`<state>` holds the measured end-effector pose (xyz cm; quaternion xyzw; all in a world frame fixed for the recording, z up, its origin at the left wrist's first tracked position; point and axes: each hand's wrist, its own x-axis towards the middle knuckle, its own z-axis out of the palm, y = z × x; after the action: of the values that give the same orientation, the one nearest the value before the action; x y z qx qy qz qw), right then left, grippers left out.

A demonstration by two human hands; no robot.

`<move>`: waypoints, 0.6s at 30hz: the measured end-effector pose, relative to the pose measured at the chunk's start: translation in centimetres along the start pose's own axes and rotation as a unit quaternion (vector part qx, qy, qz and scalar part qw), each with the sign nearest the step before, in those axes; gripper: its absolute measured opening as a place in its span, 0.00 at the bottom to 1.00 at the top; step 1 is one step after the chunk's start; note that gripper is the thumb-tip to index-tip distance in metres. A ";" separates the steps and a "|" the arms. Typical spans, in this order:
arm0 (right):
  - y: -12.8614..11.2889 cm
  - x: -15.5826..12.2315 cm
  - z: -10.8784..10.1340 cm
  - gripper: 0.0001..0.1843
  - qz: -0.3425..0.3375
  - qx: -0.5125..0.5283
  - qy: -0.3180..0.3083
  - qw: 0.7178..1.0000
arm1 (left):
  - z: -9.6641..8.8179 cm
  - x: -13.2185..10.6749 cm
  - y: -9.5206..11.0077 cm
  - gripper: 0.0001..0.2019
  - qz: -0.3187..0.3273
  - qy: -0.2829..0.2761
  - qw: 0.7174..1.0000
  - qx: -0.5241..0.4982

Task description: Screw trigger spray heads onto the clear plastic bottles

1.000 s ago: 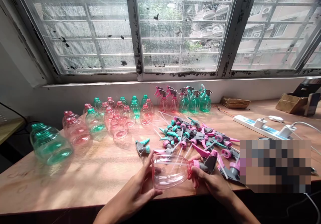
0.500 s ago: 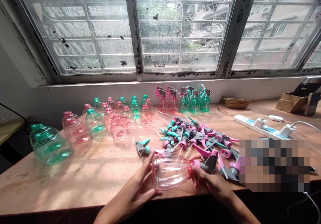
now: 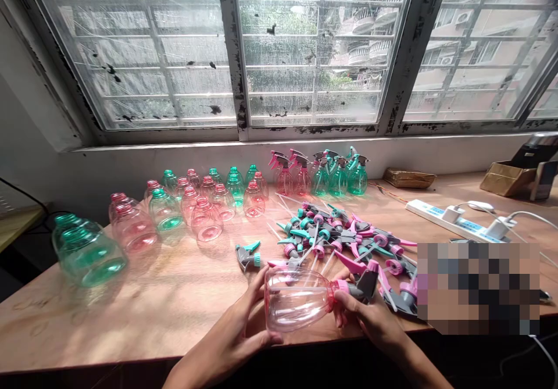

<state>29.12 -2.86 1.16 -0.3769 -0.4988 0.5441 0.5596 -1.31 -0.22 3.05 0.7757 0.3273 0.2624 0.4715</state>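
Observation:
A clear pink spray bottle [image 3: 299, 300] lies sideways in the air between my hands, near the table's front edge. My left hand [image 3: 250, 313] is wrapped round its base end. At the neck, the fingers of my right hand [image 3: 360, 310] close round the pink collar of the grey-and-pink trigger sprayer [image 3: 364, 278], whose tube shows inside the bottle. Just beyond my left fingertips lies a single grey-and-teal trigger sprayer [image 3: 248, 256]. Behind the bottle spreads a heap of loose trigger sprayers [image 3: 331, 232] in pink, teal and grey.
Several open pink and green bottles [image 3: 207, 220] stand at the left of the wooden table [image 3: 131, 319]. Bottles with sprayers fitted [image 3: 320, 177] line the wall. To the right are a white power strip [image 3: 453, 220], a brown packet [image 3: 408, 178] and a cardboard box [image 3: 501, 178].

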 end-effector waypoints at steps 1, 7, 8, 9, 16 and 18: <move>0.0 0.0 0.0 0.24 0.000 0.000 0.003 1.000 | 0.0 0.0 0.0 0.46 0.002 0.000 1.000 0.000; -0.1 -0.1 0.0 0.24 0.002 -0.009 0.010 1.000 | 0.0 0.0 -0.9 0.44 0.015 0.013 0.999 0.026; 0.0 -0.1 0.0 0.24 0.003 -0.013 0.009 1.000 | 0.1 0.0 -1.1 0.44 0.017 0.017 0.999 0.026; 0.1 -0.1 -0.1 0.24 0.003 -0.014 0.009 1.000 | 0.1 0.0 -1.4 0.43 0.020 0.018 0.999 0.024; 0.2 -0.1 -0.1 0.23 0.001 0.016 0.001 1.000 | 0.1 0.0 -0.9 0.47 0.007 0.012 1.000 -0.001; 0.1 -0.1 0.0 0.23 0.001 0.018 -0.001 1.000 | 0.0 0.0 -0.3 0.48 0.007 0.003 1.000 0.000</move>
<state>29.13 -2.93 1.05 -0.3668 -0.4890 0.5536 0.5657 -1.44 -0.13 2.79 0.7771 0.3235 0.2681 0.4687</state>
